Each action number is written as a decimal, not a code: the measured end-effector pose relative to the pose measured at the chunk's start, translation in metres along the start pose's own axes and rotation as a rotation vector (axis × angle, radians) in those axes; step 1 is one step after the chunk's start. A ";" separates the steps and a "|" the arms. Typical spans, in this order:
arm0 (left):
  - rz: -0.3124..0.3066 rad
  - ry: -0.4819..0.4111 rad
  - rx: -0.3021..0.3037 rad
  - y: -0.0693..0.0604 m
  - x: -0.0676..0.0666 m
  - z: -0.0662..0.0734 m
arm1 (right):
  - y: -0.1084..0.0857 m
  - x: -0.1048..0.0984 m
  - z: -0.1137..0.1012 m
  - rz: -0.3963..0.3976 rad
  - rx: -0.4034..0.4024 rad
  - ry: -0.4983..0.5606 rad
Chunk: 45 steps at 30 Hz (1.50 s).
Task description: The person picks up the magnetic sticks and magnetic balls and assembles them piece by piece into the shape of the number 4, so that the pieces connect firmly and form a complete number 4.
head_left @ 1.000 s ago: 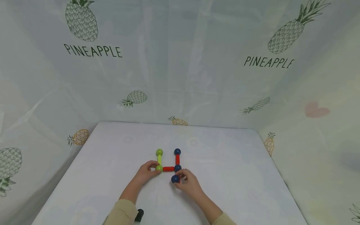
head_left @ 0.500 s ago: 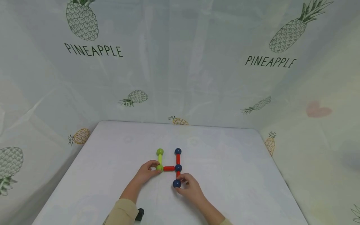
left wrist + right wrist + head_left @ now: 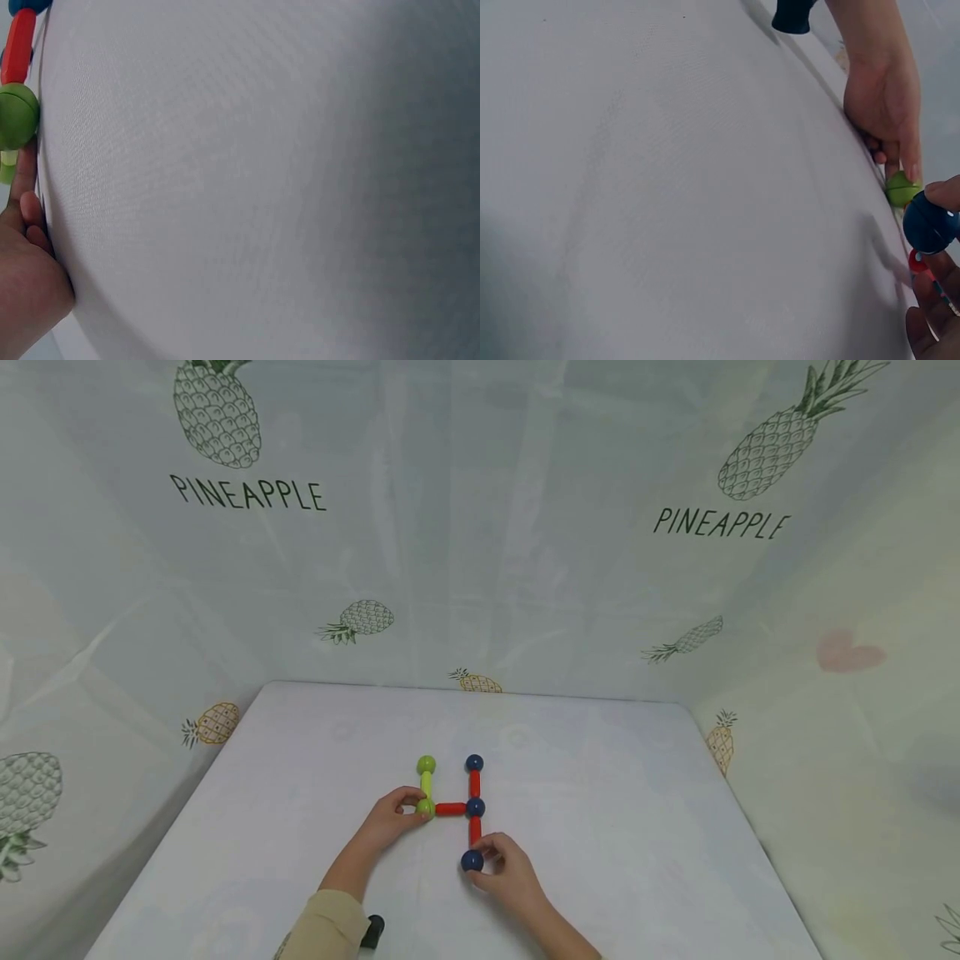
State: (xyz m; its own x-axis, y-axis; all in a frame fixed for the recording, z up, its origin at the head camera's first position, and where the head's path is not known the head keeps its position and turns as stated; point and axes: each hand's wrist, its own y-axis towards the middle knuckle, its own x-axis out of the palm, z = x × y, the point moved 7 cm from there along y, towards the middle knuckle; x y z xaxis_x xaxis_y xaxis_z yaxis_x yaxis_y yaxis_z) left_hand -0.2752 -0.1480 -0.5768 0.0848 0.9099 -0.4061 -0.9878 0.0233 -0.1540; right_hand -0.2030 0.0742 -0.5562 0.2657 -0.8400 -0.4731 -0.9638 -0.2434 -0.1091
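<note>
On the white table lies a figure of balls and rods. My left hand (image 3: 393, 818) pinches the nearer green ball (image 3: 426, 809), from which a lime rod (image 3: 426, 785) runs back to another green ball (image 3: 427, 765). A red rod (image 3: 451, 809) links the pinched green ball to the middle blue ball (image 3: 476, 807). Behind that, a second red rod (image 3: 475, 783) reaches the far blue ball (image 3: 475, 763). A third red rod (image 3: 476, 832) extends toward me to the near blue ball (image 3: 472, 860), which my right hand (image 3: 512, 877) pinches between thumb and fingers; its front end is partly hidden by fingers.
The white table (image 3: 600, 793) spreads around the figure. A pineapple-print cloth (image 3: 480, 527) hangs behind and along its sides. A small black object (image 3: 372, 932) shows beside my left sleeve (image 3: 330, 922).
My right hand has moved toward me with the near blue ball, so the third red rod shows in line behind it. The left hand stays on the green ball.
</note>
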 end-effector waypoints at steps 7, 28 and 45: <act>0.010 -0.004 -0.002 -0.001 -0.001 0.000 | -0.003 0.000 0.004 0.024 -0.005 0.008; 0.013 0.013 -0.003 -0.002 -0.002 0.002 | -0.006 0.001 0.012 0.062 0.059 -0.016; 0.004 -0.007 0.016 -0.004 0.000 0.004 | -0.003 0.000 0.018 0.105 0.107 -0.022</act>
State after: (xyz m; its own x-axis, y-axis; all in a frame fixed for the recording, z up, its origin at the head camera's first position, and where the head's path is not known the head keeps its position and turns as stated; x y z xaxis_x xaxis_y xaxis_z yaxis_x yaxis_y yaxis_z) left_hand -0.2716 -0.1465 -0.5726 0.0803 0.9128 -0.4003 -0.9901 0.0265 -0.1381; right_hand -0.2007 0.0833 -0.5716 0.1637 -0.8471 -0.5056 -0.9835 -0.1003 -0.1502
